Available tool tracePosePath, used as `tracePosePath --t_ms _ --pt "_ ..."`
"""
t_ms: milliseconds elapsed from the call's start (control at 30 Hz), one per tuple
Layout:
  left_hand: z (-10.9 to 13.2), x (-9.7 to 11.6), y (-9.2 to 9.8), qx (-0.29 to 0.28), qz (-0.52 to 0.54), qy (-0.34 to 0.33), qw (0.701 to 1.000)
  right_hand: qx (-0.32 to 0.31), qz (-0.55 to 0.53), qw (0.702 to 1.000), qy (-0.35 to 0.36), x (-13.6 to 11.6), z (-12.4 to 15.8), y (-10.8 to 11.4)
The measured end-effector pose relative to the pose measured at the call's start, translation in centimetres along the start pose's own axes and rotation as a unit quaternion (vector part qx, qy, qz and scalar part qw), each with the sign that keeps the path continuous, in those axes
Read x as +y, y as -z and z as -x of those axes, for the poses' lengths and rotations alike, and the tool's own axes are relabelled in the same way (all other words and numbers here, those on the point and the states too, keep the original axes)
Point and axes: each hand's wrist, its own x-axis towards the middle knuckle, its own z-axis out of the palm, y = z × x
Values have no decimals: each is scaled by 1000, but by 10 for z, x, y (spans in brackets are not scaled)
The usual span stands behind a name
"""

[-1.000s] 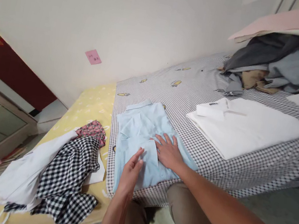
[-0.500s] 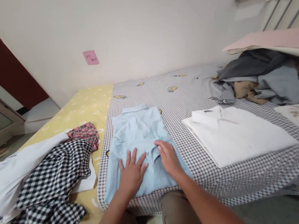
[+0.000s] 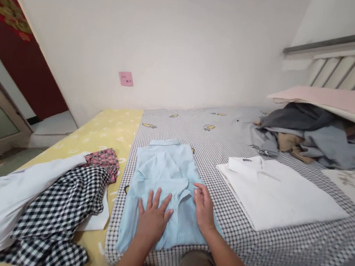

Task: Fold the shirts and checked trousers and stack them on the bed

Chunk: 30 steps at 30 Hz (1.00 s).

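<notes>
While the left hand (image 3: 152, 220) lies palm down with its fingers fanned wide on the light blue collared shirt (image 3: 166, 165), the right hand (image 3: 204, 209) is at the shirt's right side, its fingers narrowly curled beside a loose flap of blue cloth (image 3: 183, 194); whether they pinch any fabric, I cannot tell. The shirt lies on the black-and-white checked bed sheet (image 3: 214, 158) at the near edge of the bed, collar toward the wall, between the folded white collared shirt (image 3: 289, 198) and the black-and-white gingham garment (image 3: 64, 209).

To settle this flap well, the left palm would best act as a light, broad weight, pressing enough to pin the layers without dragging them. The right fingers should take only the flap's edge, draw it out straight, then lay it down and stroke outward. The creases near the middle deserve a flat pass of the palm, since fingertips alone would likely pucker such thin-looking cloth
</notes>
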Motion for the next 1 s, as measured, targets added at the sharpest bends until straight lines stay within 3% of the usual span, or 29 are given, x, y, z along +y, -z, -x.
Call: tracePosePath --t_ms 167,433,533,633,733,1000 --pt "-2 -3 -6 0 7 3 1000 -112 38 993 7 1 0 -5" --pt "-1 1 -5 9 12 4 1000 -68 77 994 37 2 5 -2" --pt "0 2 -4 6 36 6 999 -59 99 987 113 1 11 0" --pt "1 3 -4 10 48 7 999 -124 133 962 205 -1 13 -2" --pt "2 4 -4 15 46 7 999 -177 175 938 241 -1 13 -5" --pt "3 6 2 -2 28 6 1000 -278 383 862 184 -5 5 -18"
